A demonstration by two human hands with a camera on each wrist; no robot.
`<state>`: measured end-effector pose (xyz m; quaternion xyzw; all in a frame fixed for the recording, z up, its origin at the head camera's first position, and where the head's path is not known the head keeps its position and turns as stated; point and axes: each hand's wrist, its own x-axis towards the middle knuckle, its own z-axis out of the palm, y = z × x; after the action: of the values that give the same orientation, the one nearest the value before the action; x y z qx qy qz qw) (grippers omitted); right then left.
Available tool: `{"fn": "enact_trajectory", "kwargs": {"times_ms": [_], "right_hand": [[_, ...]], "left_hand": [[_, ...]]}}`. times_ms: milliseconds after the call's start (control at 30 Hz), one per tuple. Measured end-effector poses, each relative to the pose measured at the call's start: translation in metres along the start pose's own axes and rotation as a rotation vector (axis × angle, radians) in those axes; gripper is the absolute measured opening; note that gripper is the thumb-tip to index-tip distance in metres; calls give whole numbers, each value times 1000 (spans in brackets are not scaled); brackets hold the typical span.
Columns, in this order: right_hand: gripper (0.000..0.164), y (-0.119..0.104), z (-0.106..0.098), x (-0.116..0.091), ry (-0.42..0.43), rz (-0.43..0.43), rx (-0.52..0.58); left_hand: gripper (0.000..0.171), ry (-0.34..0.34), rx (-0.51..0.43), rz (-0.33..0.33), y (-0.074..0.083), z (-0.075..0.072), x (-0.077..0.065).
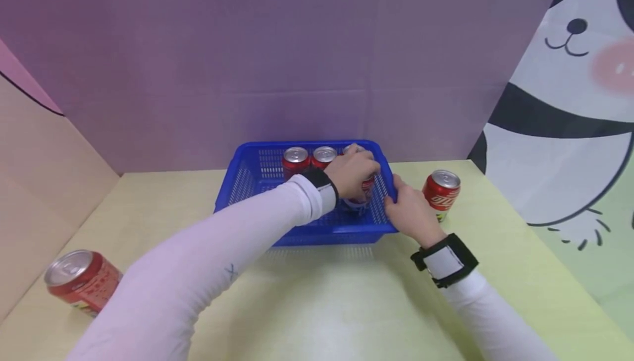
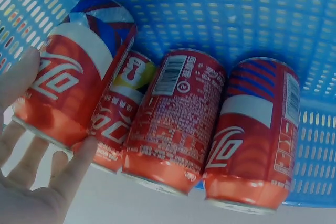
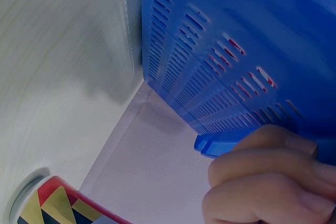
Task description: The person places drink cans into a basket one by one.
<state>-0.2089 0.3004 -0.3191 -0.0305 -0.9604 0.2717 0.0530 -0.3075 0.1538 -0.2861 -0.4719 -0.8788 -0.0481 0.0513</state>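
Red can (image 2: 73, 90), likely rigid, slick and best held mid-body, is being gripped by the left hand (image 1: 353, 173) as the right hand (image 1: 412, 209) is clasping the blue basket (image 1: 356, 229).

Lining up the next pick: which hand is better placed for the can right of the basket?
Right, I'd judge. The right hand is nearer that standing can, though it grips the basket's rim; the left hand holds another can inside the basket.
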Motion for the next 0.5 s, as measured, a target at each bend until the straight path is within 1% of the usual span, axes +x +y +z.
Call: {"fn": "enact_trajectory", "kwargs": {"times_ms": [67, 133, 200, 233, 300, 400, 500], "right_hand": [[62, -1, 1, 1, -2, 3, 2], [62, -1, 2, 2, 3, 5, -3], [63, 0, 4, 2, 4, 7, -8], [63, 0, 4, 2, 4, 8, -12], [63, 1, 4, 1, 3, 11, -12], [64, 2, 1, 1, -9, 24, -3], [65, 5, -4, 0, -16, 39, 2]], "left_hand": [[55, -11, 1, -10, -2, -4, -2], [57, -16, -14, -32, -7, -11, -7], [58, -8, -36, -58, -14, -18, -17], [57, 8, -44, -69, -19, -22, -23], [52, 45, -60, -100, -30, -31, -40], [46, 97, -77, -143, -46, -44, -72], [43, 167, -95, -223, -59, -50, -106]]}}
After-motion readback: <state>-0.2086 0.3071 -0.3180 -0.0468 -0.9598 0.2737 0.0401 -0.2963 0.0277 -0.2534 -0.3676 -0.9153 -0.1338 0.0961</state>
